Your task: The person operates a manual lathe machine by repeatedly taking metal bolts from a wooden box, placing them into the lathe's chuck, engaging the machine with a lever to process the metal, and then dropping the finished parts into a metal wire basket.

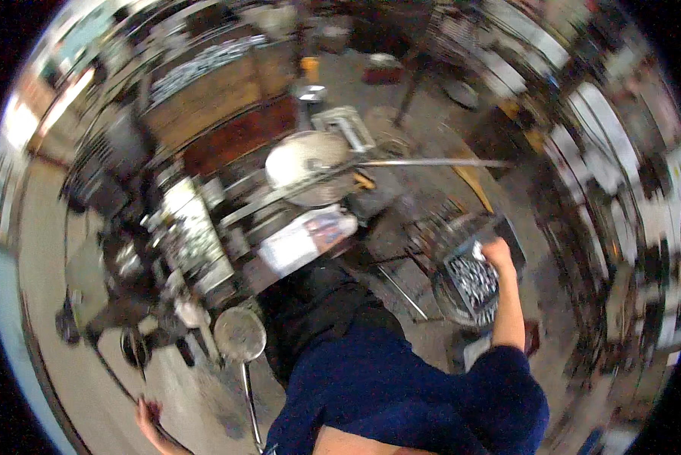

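Note:
My right hand (pixel 497 252) reaches over a dark rectangular crate (pixel 471 309) of small shiny metal pieces (pixel 473 279). Its fingers look curled, with a whitish bit beside them; blur hides what they hold. Far to the left, low in the view, is my left hand (pixel 149 415). A thin dark rod (pixel 114 373) runs from the machine down to that hand's fingertips. Motion smears the fingers, so whether they grip the rod does not show. Between my arms stands a machine with a pale round disc (pixel 308 165) and a sheet of printed paper (pixel 289 252).
A round stool seat (pixel 240 334) on a metal leg stands beside my legs. At the far left, a large wooden bin (pixel 219 95) holds many metal pieces. A long bar (pixel 431 162) sticks out right from the machine. Cluttered racks (pixel 590 167) line the right side.

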`<action>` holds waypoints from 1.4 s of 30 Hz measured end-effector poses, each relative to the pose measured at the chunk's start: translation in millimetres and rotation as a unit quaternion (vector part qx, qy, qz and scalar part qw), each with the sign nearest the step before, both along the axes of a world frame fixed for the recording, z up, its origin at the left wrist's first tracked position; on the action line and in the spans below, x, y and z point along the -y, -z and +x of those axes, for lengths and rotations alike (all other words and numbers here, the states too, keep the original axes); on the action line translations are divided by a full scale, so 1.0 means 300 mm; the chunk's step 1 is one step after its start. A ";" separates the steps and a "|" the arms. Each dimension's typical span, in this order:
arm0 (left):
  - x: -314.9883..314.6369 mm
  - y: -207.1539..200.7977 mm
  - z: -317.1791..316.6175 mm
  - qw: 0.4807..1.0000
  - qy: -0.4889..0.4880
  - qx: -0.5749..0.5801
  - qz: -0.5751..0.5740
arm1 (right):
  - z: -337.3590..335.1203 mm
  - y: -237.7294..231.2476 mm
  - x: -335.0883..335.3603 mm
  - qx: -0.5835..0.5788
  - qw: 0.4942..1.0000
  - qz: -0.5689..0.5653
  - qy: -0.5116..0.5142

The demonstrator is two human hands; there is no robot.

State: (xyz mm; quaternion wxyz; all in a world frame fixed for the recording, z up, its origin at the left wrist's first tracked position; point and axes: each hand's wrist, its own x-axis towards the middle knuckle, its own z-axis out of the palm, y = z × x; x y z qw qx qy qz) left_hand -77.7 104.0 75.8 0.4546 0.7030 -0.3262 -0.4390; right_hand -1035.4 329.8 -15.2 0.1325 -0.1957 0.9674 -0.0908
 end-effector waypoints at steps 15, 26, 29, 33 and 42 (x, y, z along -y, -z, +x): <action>0.027 -0.039 -0.094 0.996 0.019 0.087 -0.032 | 0.700 -0.732 0.752 0.276 0.724 -0.470 -0.423; -0.161 -0.122 -0.215 0.836 0.039 0.543 0.072 | 1.700 -0.742 1.482 -0.064 0.509 -0.138 -0.847; -0.197 -0.110 -0.236 0.863 0.002 0.497 0.095 | 1.746 -0.701 1.528 -0.079 0.515 -0.096 -0.848; -0.214 -0.042 -0.187 0.858 -0.010 0.507 0.077 | 1.763 -0.660 1.555 -0.032 0.531 -0.136 -0.836; -0.179 -0.082 -0.219 0.854 -0.015 0.511 0.096 | 1.769 -0.619 1.584 0.039 0.556 -0.186 -0.809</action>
